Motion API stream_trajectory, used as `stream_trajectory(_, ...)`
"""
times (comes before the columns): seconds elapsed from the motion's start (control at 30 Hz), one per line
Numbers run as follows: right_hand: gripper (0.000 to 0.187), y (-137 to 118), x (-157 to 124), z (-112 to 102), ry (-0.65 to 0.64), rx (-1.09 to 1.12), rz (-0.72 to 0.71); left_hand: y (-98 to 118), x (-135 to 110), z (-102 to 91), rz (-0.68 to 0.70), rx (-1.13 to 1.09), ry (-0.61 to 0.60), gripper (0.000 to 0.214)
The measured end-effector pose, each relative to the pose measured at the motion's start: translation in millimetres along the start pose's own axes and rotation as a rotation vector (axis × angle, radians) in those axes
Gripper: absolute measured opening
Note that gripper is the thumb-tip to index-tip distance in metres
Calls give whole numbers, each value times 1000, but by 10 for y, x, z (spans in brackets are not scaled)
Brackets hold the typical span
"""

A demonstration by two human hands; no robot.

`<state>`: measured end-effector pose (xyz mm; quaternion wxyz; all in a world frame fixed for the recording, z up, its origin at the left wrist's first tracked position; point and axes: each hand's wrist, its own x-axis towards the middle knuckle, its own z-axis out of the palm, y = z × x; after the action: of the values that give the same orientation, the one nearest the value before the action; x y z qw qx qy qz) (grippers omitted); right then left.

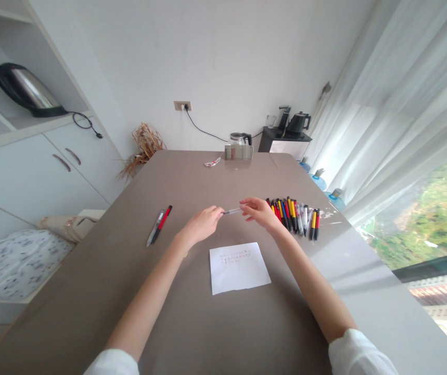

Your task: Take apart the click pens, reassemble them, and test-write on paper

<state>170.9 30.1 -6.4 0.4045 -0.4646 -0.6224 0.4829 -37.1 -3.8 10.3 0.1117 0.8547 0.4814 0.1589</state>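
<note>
My left hand (pixel 202 224) and my right hand (pixel 258 211) meet above the brown table (pixel 168 323), each pinching one end of a clear pen (pixel 231 211) held level between them. Just below the hands lies a white sheet of paper (pixel 239 268) with a few lines of faint writing near its top. To the right of my right hand a row of several pens (pixel 295 214) in red, yellow, blue, black and white lies on the table. Two more pens (pixel 159 225), one grey and one red and black, lie side by side to the left of my left hand.
A glass kettle (pixel 240 139) and a small wrapper (pixel 212 163) sit at the table's far end. A steel kettle (pixel 26 91) lies on the cabinet shelf at left. Sheer curtains (pixel 395 120) and a window run along the right. Water bottles (pixel 320 179) stand beyond the right edge.
</note>
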Motion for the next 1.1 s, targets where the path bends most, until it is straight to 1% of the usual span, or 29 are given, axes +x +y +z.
stream_trajectory(0.13,30,5,10,8,3,9,42,0,-1,1,-2,-3,2,30)
stream_trajectory(0.33,26,14,24,-7,17,40,18,-4,-2,-11,-4,-5,-1,30)
stream_trajectory(0.63,28,-24,2,-12,36,81,9,24,-7,-28,-37,-34,-27,32)
stream_trajectory(0.83,31,-78,-27,2,40,123,-9,89,0,-28,-102,-28,-41,40)
stream_trajectory(0.93,33,-93,-31,13,39,142,-21,90,11,-16,-119,-5,-65,41)
stream_trajectory(1.1,35,-93,-29,1,58,173,-30,75,9,4,-81,-29,-72,37)
